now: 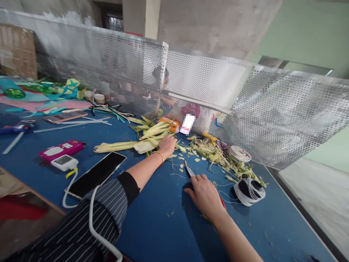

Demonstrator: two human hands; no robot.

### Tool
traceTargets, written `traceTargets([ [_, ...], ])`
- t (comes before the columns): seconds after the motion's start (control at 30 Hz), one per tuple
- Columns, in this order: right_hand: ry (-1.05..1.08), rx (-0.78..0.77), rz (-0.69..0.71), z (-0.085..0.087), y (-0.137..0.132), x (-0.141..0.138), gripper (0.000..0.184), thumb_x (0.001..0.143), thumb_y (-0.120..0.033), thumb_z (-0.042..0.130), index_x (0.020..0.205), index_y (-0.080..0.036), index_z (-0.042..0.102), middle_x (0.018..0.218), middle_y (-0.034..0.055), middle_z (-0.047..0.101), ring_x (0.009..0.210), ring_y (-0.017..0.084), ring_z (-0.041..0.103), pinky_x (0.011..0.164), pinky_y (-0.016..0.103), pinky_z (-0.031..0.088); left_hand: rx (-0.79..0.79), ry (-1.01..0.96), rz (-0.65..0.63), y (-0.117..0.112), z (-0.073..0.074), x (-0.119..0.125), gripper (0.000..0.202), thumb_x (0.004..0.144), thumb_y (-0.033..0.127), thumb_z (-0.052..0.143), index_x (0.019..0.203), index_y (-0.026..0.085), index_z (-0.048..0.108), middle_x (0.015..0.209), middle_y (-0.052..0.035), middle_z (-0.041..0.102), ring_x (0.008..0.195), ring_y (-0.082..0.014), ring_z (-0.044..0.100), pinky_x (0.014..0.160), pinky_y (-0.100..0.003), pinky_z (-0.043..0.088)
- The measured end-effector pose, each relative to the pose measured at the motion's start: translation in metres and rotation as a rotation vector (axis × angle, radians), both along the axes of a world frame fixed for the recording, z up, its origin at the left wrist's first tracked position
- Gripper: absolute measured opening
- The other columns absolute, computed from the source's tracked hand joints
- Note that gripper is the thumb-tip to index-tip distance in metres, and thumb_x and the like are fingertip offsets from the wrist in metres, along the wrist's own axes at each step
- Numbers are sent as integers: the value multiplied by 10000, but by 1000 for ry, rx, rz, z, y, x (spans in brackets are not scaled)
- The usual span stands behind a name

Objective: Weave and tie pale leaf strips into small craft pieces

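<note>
My left hand (167, 145), with a yellow bangle at the wrist, reaches to a heap of pale corn husks (148, 145). Its fingers are bunched at the heap's right end, and the tips are partly hidden. Over a pair of scissors (188, 169) rests my right hand (203, 193), its fingers curled down onto them and the thumb out to the left. The blades point away from me, and a bit of the red handle shows beside the wrist. Small cut husk pieces (181, 166) and thin white thread lie between the hands.
Husk scraps (215, 153) are piled at the right, near a roll of white tape (240, 153) and a spool of white cord (249, 191). At the left lie a dark phone (96, 174) and a pink device (62, 150). A lit phone (188, 123) leans against the perforated metal screen (201, 72).
</note>
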State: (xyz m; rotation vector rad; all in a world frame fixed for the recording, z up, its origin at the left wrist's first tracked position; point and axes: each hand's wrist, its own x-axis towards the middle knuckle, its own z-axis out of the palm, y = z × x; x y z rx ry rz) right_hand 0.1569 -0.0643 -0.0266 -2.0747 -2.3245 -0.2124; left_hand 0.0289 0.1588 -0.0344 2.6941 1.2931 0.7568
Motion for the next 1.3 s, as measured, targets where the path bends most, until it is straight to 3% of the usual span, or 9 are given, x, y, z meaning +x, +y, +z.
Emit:
traceTargets([
  [0.17,4,31,8,-1,1,0,182,902,-372,639,911,-190,631,931,86,676,923,275,590,747,359,449,-40,-112,5,-6,9,-3,192,778,109,567,643,161,692,771,-96,699,925,-232,602,945,-369,394],
  [0.33,49,37,-2,1,0,0,181,936,-354,578,875,-196,640,903,94,695,908,272,603,751,355,431,-110,-328,68,-39,34,1,203,853,271,566,748,171,708,772,-76,709,799,-199,617,755,-308,436],
  [0.43,277,88,-38,-1,3,5,267,976,-322,481,811,-198,650,827,73,702,823,239,615,744,336,413,-358,-498,29,-75,39,3,229,831,347,607,724,164,693,669,-32,686,609,-148,596,572,-247,409],
  [0.5,624,136,-93,-2,5,8,330,975,-377,453,781,-203,656,760,46,689,742,207,611,706,313,418,-858,-760,-79,-102,36,1,202,794,339,642,729,152,682,677,-33,688,575,-134,584,552,-241,409],
  [0.57,1067,164,-154,-2,7,7,388,927,-513,492,782,-197,663,715,31,672,693,191,606,666,296,438,-1075,-873,-78,-125,30,-4,171,744,318,676,705,152,664,657,-16,667,549,-117,555,534,-232,386],
  [0.63,1458,143,-203,-1,7,3,462,816,-632,594,816,-177,676,735,33,674,689,184,615,652,291,468,-1040,-918,-51,-140,24,-10,176,720,315,688,660,157,641,604,18,617,530,-97,505,526,-223,357],
  [0.73,1736,114,-258,2,6,-7,496,646,-619,766,811,-159,683,748,25,667,668,158,609,611,266,478,-859,-785,-78,-148,20,-16,214,708,331,689,597,164,614,554,42,561,530,-94,460,527,-226,326],
  [0.9,1770,216,-294,-2,5,-9,389,590,-478,844,629,-165,617,605,-22,607,521,97,497,531,237,421,-767,-594,-155,-154,18,-15,261,689,363,701,555,172,583,528,47,523,539,-103,443,515,-229,293],
  [1.3,1810,174,-348,-13,8,-2,365,597,-472,848,674,-176,649,578,-26,568,517,120,493,548,270,459,-1027,-828,-143,-158,14,-11,287,826,379,548,621,182,594,564,21,545,525,-105,491,491,-215,375],
])
